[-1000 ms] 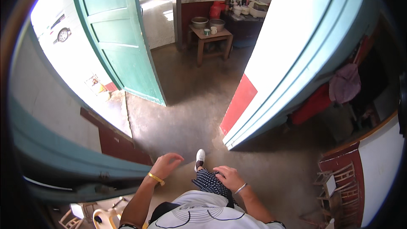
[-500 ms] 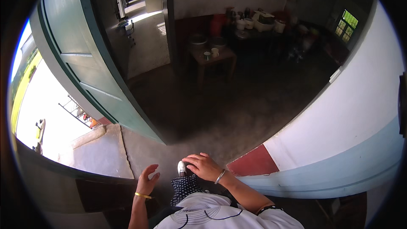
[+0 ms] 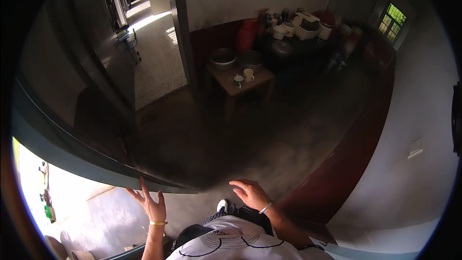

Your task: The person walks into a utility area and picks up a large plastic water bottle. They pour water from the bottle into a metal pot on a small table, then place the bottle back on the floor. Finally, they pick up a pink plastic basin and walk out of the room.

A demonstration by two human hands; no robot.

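My left hand [image 3: 153,206] is raised at the lower left, its fingers spread and nothing in it. The fingertips are close to the bottom edge of the green door [image 3: 115,177]; whether they touch it I cannot tell. My right hand [image 3: 251,192] hangs over the dark floor ahead of my body, fingers loosely stretched and holding nothing. A yellow band is on my left wrist and a silver bangle on my right. One white shoe [image 3: 222,205] shows between the hands.
Ahead stands a small wooden table [image 3: 245,84] with two metal basins and two mugs [image 3: 238,81]. Behind it, a dark counter holds pots and a rice cooker [image 3: 306,28]. An open doorway leads off at the upper left. A red-and-white wall [image 3: 409,115] runs along the right.
I have stepped forward into the dim room, and the table looks nearer. The door has swung lower across my left side. My left hand has spread its fingers near it.
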